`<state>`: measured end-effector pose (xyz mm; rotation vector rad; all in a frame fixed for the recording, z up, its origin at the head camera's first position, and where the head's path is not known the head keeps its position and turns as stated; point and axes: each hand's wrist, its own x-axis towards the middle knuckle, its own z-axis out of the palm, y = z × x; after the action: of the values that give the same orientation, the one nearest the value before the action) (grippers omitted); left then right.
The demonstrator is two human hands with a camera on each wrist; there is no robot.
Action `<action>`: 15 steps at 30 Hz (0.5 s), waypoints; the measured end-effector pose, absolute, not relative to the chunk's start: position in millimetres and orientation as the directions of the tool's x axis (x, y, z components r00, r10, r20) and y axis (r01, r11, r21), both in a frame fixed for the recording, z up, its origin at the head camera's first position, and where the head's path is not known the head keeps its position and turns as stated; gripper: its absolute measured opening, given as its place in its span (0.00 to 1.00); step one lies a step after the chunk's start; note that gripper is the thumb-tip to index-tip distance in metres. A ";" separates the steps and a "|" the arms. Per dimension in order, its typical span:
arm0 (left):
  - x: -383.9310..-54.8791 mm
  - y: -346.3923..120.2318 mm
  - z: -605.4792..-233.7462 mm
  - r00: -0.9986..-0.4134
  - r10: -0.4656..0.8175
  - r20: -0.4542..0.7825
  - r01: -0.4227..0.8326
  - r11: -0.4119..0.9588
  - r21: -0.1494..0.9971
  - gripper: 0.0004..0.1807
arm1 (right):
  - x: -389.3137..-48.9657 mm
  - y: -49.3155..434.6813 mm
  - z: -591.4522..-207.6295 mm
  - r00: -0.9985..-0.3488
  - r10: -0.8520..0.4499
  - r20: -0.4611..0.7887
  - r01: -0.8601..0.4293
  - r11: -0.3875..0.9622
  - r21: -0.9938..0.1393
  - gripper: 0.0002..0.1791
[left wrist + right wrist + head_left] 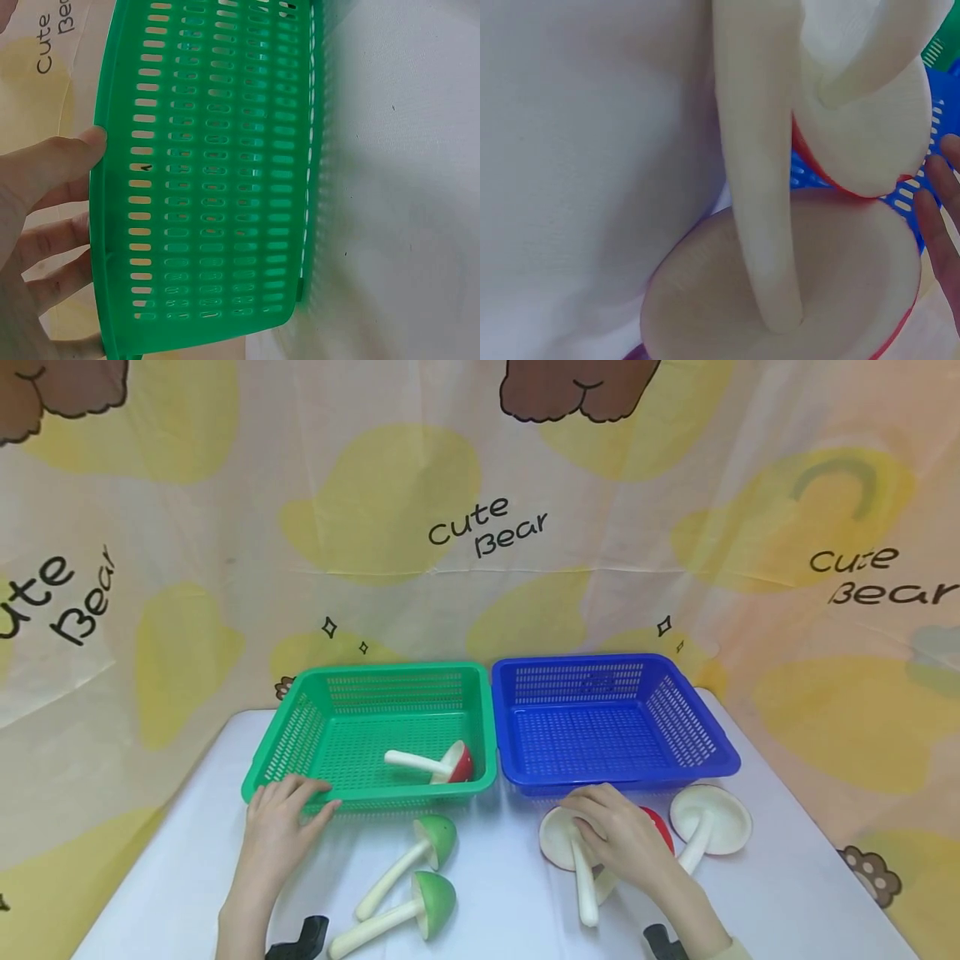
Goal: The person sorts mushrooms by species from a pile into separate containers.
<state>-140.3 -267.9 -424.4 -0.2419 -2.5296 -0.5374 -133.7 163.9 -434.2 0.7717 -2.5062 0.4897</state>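
My left hand (281, 818) grips the near-left rim of the green basket (483, 735). In the left wrist view the thumb lies on the rim's outer side and the fingers (60, 247) pass behind it. At the right, my right hand (618, 835) holds the cap of a toy mushroom (557, 843), thumb against its pale underside; its stem points toward me. The fingers (939, 217) show beside the cap rim in the right wrist view. Under this hand lies a red-capped mushroom (657, 827), partly hidden. Another pale-bottomed mushroom (712, 822) rests farther right.
Inside the green basket lies a red-capped mushroom (450, 766). The blue basket (622, 781) stands right beside it, with the right-hand mushrooms at its front. Two green-capped mushrooms (435, 839) lie on the white table (495, 893) between the hands. A printed cloth (480, 602) hangs behind.
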 end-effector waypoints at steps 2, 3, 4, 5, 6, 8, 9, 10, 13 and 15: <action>-140.2 -267.7 -424.5 -0.841 0.061 0.538 0.275 0.904 0.327 0.14 | -133.5 165.9 -436.6 -0.724 -0.429 0.540 -0.598 0.780 -0.183 0.18; -140.2 -267.5 -424.5 -0.842 0.061 0.536 0.274 0.905 0.327 0.14 | -133.6 166.8 -437.7 -0.722 -0.428 0.543 -0.597 0.783 -0.177 0.18; -139.9 -267.3 -424.4 -0.842 0.059 0.536 0.273 0.904 0.328 0.14 | -133.7 167.8 -439.0 -0.722 -0.426 0.545 -0.594 0.786 -0.172 0.19; -139.9 -267.2 -424.5 -0.842 0.058 0.536 0.271 0.905 0.328 0.14 | -133.9 168.6 -440.1 -0.726 -0.423 0.542 -0.588 0.790 -0.170 0.19; -139.8 -267.1 -424.6 -0.842 0.057 0.537 0.272 0.904 0.330 0.14 | -134.0 169.2 -440.9 -0.730 -0.420 0.539 -0.583 0.795 -0.170 0.20; -139.4 -267.3 -424.6 -0.838 0.057 0.542 0.275 0.903 0.330 0.14 | -134.2 169.8 -442.6 -0.742 -0.414 0.528 -0.569 0.804 -0.170 0.21; -139.3 -267.3 -424.6 -0.837 0.058 0.544 0.277 0.903 0.329 0.14 | -134.2 170.0 -443.1 -0.749 -0.410 0.521 -0.562 0.810 -0.170 0.21; -139.2 -267.3 -424.6 -0.835 0.059 0.547 0.279 0.902 0.328 0.14 | -134.3 170.0 -443.6 -0.755 -0.407 0.515 -0.555 0.814 -0.171 0.21; -138.9 -267.2 -424.3 -0.834 0.062 0.548 0.283 0.901 0.329 0.14 | -134.6 169.8 -444.9 -0.764 -0.402 0.504 -0.545 0.821 -0.170 0.21; -138.5 -267.4 -424.2 -0.838 0.058 0.543 0.279 0.901 0.333 0.14 | -135.1 169.4 -445.7 -0.767 -0.400 0.502 -0.541 0.824 -0.170 0.21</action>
<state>-138.5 -267.4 -424.2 -0.2426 -2.5237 -0.5495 -135.1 169.4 -445.7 0.6989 -2.5529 0.4250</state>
